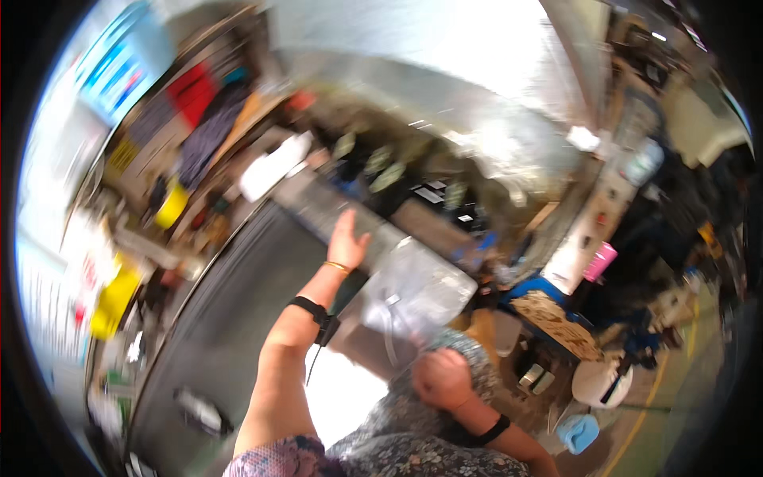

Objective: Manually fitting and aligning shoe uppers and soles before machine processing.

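My left hand reaches out over the far edge of a dark work surface, thumb apart from the fingers, holding nothing. A yellow bangle and a black band are on that arm. Closed and close to my body is my right hand, with a black band behind the wrist; whatever its fingers hold is hidden. Between the two hands lies a clear plastic sheet or bag, its near end close to the right hand. Motion smears much of the picture.
Beyond the work surface runs a grey ledge with a white object on it. Yellow containers and clutter line the left. At right stand a long narrow bench, a white tub and a blue basin.
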### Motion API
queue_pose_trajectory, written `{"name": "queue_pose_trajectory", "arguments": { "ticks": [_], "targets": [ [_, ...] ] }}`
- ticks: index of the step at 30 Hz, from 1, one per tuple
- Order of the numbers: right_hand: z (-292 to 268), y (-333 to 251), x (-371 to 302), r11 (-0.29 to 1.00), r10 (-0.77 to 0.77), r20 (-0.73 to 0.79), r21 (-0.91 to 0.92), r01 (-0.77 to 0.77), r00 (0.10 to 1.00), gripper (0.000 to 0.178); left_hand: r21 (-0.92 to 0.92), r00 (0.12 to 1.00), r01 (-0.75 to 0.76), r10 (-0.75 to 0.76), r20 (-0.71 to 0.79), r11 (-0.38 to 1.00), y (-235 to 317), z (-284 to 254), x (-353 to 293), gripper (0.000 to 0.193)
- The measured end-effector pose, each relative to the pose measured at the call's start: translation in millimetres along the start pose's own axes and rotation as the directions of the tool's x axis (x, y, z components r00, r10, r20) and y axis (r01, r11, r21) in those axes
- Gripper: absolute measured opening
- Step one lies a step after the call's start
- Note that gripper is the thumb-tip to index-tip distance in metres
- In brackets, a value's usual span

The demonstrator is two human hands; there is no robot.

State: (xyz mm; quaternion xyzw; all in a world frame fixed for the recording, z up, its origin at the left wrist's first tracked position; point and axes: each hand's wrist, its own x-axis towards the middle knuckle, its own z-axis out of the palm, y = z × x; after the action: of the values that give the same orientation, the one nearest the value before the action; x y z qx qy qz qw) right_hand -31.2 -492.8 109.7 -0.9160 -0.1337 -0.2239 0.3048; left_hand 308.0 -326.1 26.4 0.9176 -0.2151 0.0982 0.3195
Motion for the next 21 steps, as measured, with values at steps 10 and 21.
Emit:
{"name": "queue_pose_trajectory", "arguments": {
  "ticks": [10, 21],
  "targets": [
    [8, -12, -10, 0.992, -0.022, 0.005, -0.123, 0.023, 1.0, 0.009, 0.541, 0.497, 0.827, -0.645, -0.581, 0.151, -123, -279, -397, 0.084],
    [14, -37, -10, 0.992, -0.044, -0.052, -0.12, 0.038, 0.998, 0.005, -0.593, -0.101, 0.799, -0.95, -0.295, 0.099, -172, -321, -494, 0.054]
  ]
}}
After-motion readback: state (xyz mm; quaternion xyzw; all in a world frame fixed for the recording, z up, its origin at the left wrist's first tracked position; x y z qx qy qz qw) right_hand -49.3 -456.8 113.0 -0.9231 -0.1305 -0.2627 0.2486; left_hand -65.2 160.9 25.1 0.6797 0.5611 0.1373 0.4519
